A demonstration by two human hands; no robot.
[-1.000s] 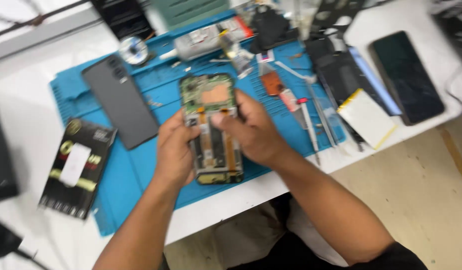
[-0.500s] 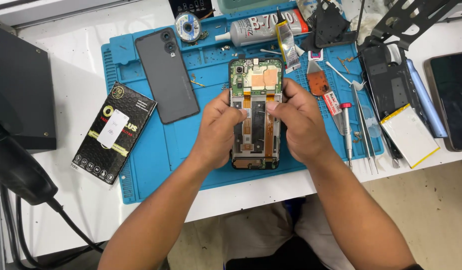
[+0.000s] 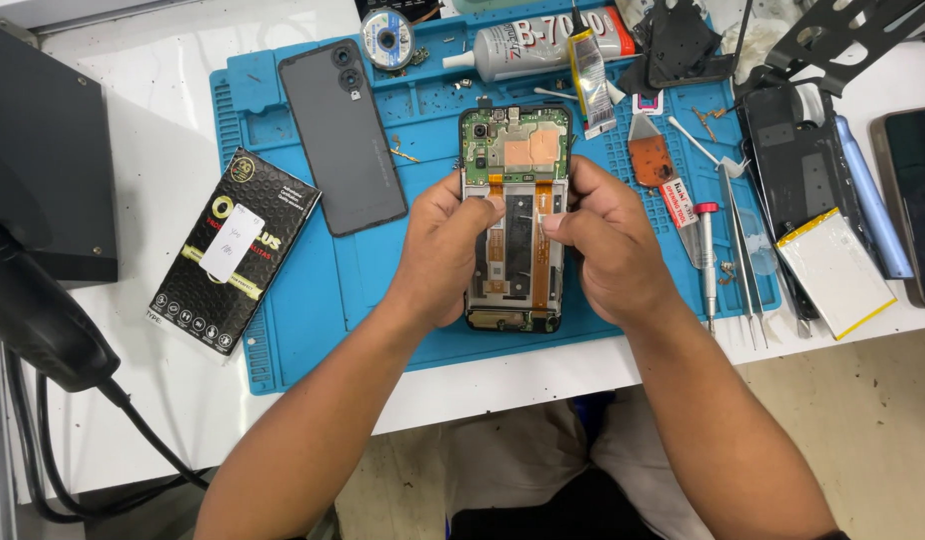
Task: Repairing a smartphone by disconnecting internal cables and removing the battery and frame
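Note:
An opened phone lies face down on the blue work mat, its green circuit board, copper patches and orange flex cables showing. My left hand grips its left side, with the thumb on the upper middle of the battery bay. My right hand holds its right side, the thumb pressing near the orange flex cable. The phone's dark grey back cover rests camera side up at the mat's upper left.
A black printed box lies left of the mat. A glue tube, a solder wick spool, a screwdriver, tweezers, a battery and other phones sit at the back and right. A black device and cable are at left.
The view has steadied and closed in on the phone. Both hands stay on its sides, with the thumbs now pressing inside the upper part of the frame.

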